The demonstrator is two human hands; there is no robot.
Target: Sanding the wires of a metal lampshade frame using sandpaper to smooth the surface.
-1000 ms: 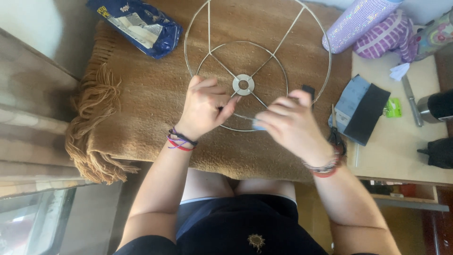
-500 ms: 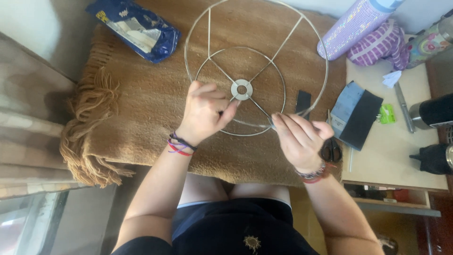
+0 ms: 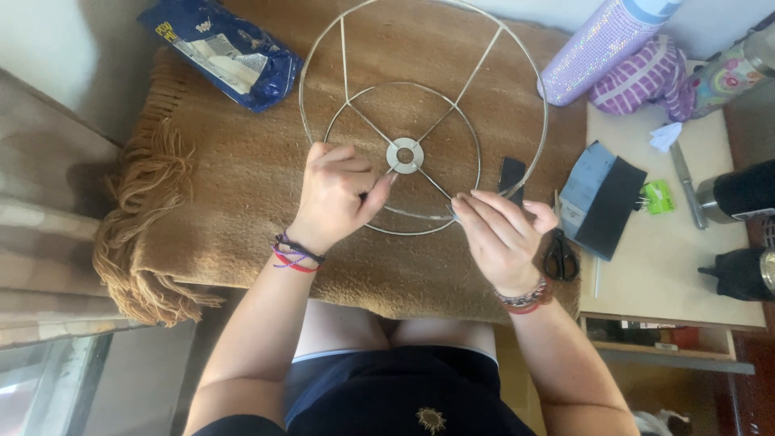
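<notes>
You get bright, even daylight here; soft shadows fall under your hands, the picture is sharp, and straight lines bend slightly toward the edges.

Shiny metal wire frame (image 3: 422,121), rough woollen blanket (image 3: 242,202)

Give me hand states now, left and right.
Left hand: closed, gripping the inner ring of the wire frame.
Right hand: fingers pinched at that ring's lower edge; what they hold cannot be told.

Open blanket (image 3: 242,242) left of the frame (image 3: 423,121); blocked upper left by a blue bag (image 3: 222,50), right by scissors (image 3: 559,254) and a pouch (image 3: 601,198).
</notes>
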